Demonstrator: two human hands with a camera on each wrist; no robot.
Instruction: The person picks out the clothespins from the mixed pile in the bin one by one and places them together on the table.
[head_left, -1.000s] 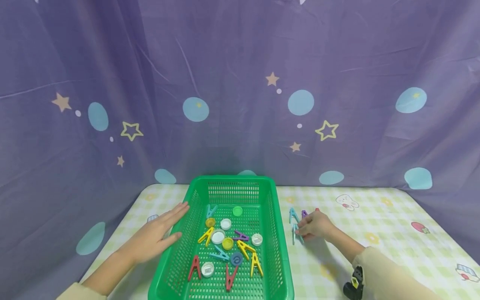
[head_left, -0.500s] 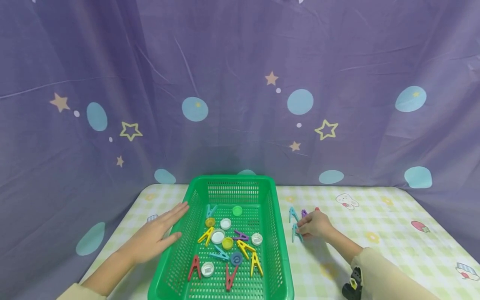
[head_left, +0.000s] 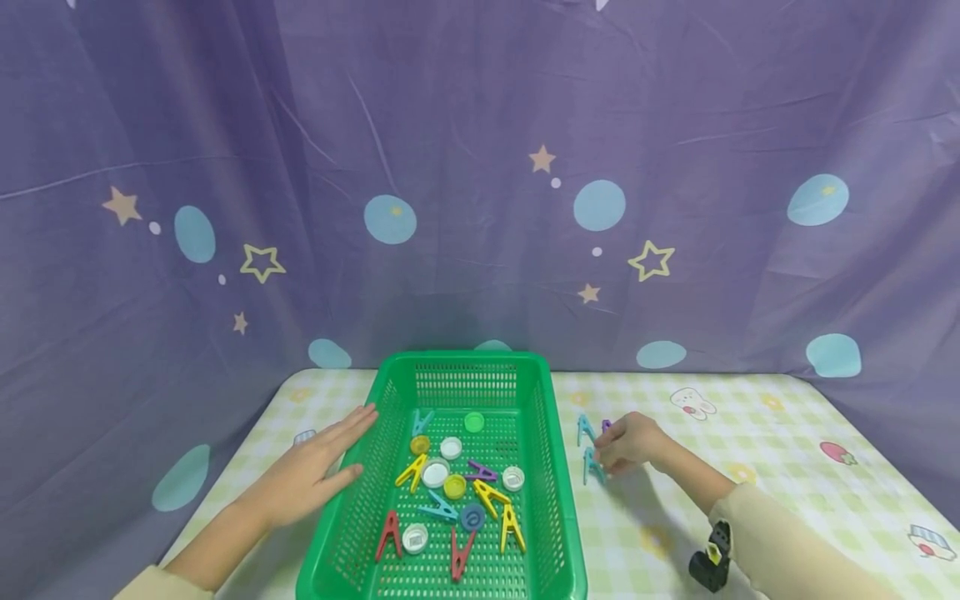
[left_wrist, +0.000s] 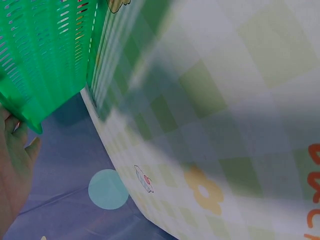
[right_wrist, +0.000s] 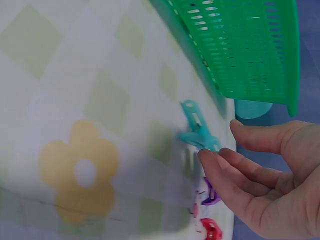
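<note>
My left hand rests with straight fingers at the left rim of a green plastic basket. To the basket's right, my right hand hovers over a small group of clothespins. Its fingertips are at a light blue clothespin; whether they touch it is unclear. Thumb and fingers stand apart in the right wrist view, with nothing pinched between them. Just behind lies another light blue clothespin, beside a partly hidden purple clothespin. A red clothespin shows only in the right wrist view.
Inside the basket lie several clothespins, such as a yellow one and a red one, among several bottle caps like the white cap. A checked tablecloth covers the table. A purple curtain hangs behind it.
My right hand has lifted slightly and now covers the red clothespin tip that showed before. My left hand and the basket have stayed in place.
</note>
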